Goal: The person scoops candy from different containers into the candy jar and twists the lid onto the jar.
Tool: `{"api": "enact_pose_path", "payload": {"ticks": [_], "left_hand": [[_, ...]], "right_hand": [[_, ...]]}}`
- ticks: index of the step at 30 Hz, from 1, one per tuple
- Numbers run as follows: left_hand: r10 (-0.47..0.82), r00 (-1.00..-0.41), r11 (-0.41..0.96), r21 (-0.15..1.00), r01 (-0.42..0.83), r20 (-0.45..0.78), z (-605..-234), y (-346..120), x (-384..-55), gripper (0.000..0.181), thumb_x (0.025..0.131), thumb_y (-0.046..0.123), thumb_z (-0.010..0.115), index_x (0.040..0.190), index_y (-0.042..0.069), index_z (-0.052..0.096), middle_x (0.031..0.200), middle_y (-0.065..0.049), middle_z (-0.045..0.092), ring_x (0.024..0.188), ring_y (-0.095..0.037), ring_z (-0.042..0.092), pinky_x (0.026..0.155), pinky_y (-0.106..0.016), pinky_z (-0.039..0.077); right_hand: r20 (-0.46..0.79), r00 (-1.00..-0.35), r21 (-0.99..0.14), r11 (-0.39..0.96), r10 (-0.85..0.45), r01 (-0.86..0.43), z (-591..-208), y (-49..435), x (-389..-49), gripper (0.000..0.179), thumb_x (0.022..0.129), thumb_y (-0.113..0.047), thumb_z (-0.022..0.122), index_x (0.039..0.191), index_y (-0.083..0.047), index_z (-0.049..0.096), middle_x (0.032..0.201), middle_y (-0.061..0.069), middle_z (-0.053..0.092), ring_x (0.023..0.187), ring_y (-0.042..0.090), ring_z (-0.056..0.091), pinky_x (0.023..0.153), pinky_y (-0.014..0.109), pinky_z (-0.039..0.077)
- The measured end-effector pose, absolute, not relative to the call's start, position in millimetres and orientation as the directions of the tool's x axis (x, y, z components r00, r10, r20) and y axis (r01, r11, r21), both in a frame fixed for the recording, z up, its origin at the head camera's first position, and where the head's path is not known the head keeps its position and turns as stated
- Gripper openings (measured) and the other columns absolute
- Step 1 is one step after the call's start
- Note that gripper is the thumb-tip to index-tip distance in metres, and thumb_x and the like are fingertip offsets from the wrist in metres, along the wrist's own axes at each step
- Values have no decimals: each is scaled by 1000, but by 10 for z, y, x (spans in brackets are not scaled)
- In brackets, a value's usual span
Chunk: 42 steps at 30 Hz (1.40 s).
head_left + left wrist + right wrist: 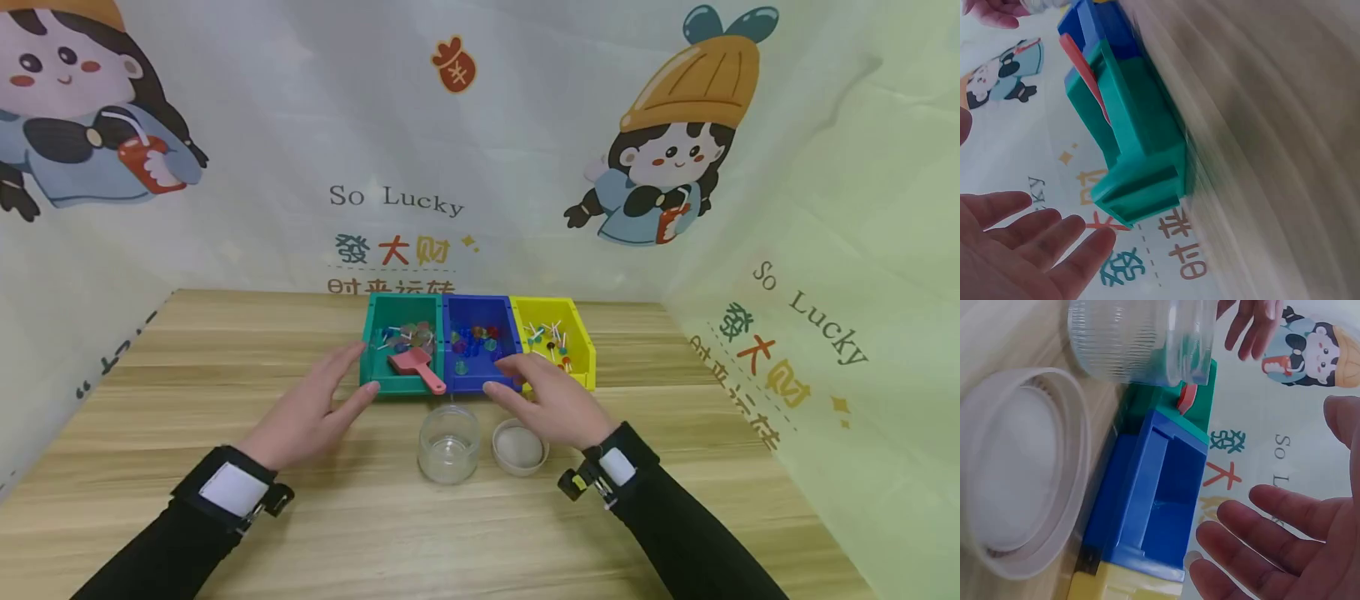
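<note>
My left hand (311, 412), fingers spread and relaxed, is beside the left edge of the green bin (387, 310) and holds nothing. A pink scoop (412, 362) lies in that bin on small pale pieces. My right hand (558, 400) reaches over the front of the blue bin (480, 308) and yellow bin (546, 310), its fingers loosely bent around nothing. Between the hands a clear jar (448, 450) stands uncovered. A white lid (519, 447) lies right of it, rim up. Both palms look bare in the wrist views.
Small coloured beads (472, 340) lie in the blue bin; small pieces with white sticks (551, 337) lie in the yellow one. The three bins stand joined in a row on the wooden table (247, 350). A printed cloth (285, 125) hangs behind and at the sides.
</note>
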<state>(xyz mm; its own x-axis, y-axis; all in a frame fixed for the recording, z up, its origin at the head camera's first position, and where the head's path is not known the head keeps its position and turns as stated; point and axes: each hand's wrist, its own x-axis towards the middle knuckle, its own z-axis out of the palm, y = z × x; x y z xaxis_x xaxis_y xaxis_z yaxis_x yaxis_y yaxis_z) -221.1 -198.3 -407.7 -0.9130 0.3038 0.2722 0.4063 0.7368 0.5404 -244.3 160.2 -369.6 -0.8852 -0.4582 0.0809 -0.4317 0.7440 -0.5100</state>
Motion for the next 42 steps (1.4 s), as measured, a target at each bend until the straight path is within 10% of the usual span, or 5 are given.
{"api": "enact_pose_path", "payload": {"ticks": [12,21,42], "left_hand": [[184,-970,674,698,243,161,-4089,-2098,-2515,71,119,45,44,169,-4,32,164,-31,49,140,-50,59,114,-67,53],[149,-982,683,706,187,116,-4086,-2077,-2701,68,119,44,43,168,-2,37,147,-31,63,125,-43,69,104,-59,60],[83,-989,723,676,145,124,-4063,-1965,-3014,57,114,29,60,156,-8,54,100,-20,71,78,-25,60,63,-31,47]], "right_hand": [[29,-880,-583,707,-475,-401,-3643,1326,-2760,49,113,-54,56,118,-11,78,85,4,65,81,20,60,71,30,48],[-119,-870,-584,742,-479,-329,-3645,1157,-2906,53,111,-58,57,115,-11,80,108,13,82,87,23,73,79,31,58],[-225,-862,-576,775,-455,-258,-3656,800,-3057,39,101,-45,80,114,-11,65,90,6,78,79,22,76,65,27,49]]}}
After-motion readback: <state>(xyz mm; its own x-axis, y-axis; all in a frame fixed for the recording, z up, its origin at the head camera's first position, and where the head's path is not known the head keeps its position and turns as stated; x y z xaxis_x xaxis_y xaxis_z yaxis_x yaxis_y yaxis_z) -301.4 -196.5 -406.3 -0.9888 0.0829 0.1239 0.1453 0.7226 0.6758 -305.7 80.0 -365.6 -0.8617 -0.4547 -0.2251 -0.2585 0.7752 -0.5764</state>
